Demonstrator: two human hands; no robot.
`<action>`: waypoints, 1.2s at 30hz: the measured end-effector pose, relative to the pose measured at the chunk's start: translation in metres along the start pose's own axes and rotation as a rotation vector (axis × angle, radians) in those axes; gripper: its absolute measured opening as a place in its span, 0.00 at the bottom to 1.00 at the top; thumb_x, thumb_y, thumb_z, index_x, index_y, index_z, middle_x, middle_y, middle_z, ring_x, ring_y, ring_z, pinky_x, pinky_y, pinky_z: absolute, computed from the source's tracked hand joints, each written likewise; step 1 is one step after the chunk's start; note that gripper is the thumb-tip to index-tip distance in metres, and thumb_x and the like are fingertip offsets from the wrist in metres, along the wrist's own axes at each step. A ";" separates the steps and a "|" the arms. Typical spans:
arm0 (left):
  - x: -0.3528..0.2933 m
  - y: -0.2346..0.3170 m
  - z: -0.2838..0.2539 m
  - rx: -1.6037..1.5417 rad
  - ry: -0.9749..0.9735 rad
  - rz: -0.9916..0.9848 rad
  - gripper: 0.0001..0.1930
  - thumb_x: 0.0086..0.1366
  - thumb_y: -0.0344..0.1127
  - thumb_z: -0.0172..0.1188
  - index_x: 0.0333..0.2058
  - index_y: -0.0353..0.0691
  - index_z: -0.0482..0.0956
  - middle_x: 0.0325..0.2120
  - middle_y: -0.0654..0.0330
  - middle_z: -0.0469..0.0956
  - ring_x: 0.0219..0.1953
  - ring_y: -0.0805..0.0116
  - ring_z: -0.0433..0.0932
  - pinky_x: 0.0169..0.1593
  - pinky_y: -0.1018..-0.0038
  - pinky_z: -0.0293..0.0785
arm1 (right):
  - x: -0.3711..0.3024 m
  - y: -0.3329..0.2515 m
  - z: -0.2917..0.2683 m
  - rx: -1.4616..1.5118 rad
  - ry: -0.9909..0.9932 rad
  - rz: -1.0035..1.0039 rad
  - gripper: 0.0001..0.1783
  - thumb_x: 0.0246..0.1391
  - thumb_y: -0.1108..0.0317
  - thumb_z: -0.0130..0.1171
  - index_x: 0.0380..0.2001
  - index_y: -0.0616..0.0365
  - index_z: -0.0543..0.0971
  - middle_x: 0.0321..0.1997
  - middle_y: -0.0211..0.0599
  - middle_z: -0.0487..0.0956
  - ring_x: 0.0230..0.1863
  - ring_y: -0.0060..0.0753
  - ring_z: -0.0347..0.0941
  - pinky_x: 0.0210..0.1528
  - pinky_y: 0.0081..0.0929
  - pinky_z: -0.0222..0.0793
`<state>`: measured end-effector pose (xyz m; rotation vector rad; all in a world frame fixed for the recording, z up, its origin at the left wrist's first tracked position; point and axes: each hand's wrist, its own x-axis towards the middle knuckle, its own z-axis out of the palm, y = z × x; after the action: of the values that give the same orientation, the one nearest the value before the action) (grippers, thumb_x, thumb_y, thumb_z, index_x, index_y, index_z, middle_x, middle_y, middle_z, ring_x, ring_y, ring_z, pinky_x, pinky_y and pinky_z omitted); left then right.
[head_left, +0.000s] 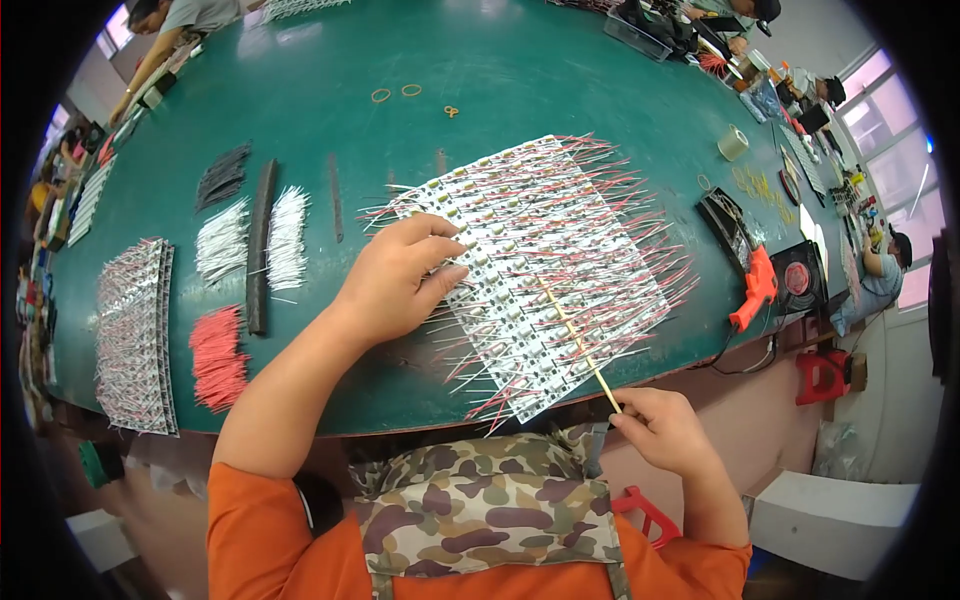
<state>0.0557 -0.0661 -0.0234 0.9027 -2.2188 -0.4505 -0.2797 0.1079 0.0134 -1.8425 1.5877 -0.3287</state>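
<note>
A white panel of small circuit boards [530,385] lies tilted on the table, with rows of tiny parts and many red and white wires sticking out past its edges. My left hand [405,275] rests at the panel's left side. Its fingers are bent, thumb and fingertips close together over the parts; whatever they pinch is too small to make out. At the near right, my right hand [660,425] grips the end of a thin wooden stick [590,362] between thumb and fingers. The stick reaches across the panel, its far tip among the wires near the middle.
Bundles of black wires [223,177], white wires [287,240] and red wires [218,358] lie left beside a dark bar [262,250]. Another wired panel stack [135,335] sits farther left. An orange-handled tool [757,285] and a wire spool [733,143] stand right on the green table [540,65]. Other people work around.
</note>
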 end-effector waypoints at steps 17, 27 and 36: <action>-0.002 -0.006 0.007 -0.001 -0.039 -0.072 0.09 0.61 0.32 0.68 0.39 0.36 0.83 0.42 0.54 0.80 0.45 0.53 0.80 0.49 0.63 0.77 | 0.044 0.005 -0.003 0.120 0.037 0.011 0.14 0.55 0.71 0.65 0.45 0.65 0.80 0.31 0.44 0.80 0.31 0.39 0.77 0.36 0.32 0.72; 0.000 -0.008 0.009 -0.014 -0.035 -0.050 0.08 0.60 0.32 0.67 0.36 0.36 0.83 0.39 0.54 0.81 0.44 0.53 0.80 0.48 0.60 0.76 | 0.044 -0.003 -0.004 0.196 0.016 0.066 0.11 0.57 0.69 0.65 0.41 0.64 0.81 0.28 0.42 0.80 0.27 0.31 0.76 0.32 0.28 0.71; 0.000 -0.010 0.009 -0.020 -0.041 -0.040 0.08 0.59 0.33 0.67 0.35 0.36 0.83 0.39 0.55 0.81 0.44 0.53 0.80 0.49 0.59 0.76 | 0.061 0.006 -0.006 0.152 -0.040 0.067 0.09 0.56 0.69 0.65 0.32 0.65 0.78 0.26 0.44 0.76 0.28 0.45 0.73 0.33 0.34 0.70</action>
<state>0.0535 -0.0727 -0.0348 0.9361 -2.2332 -0.5127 -0.2745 0.0483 -0.0004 -1.6673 1.5496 -0.3702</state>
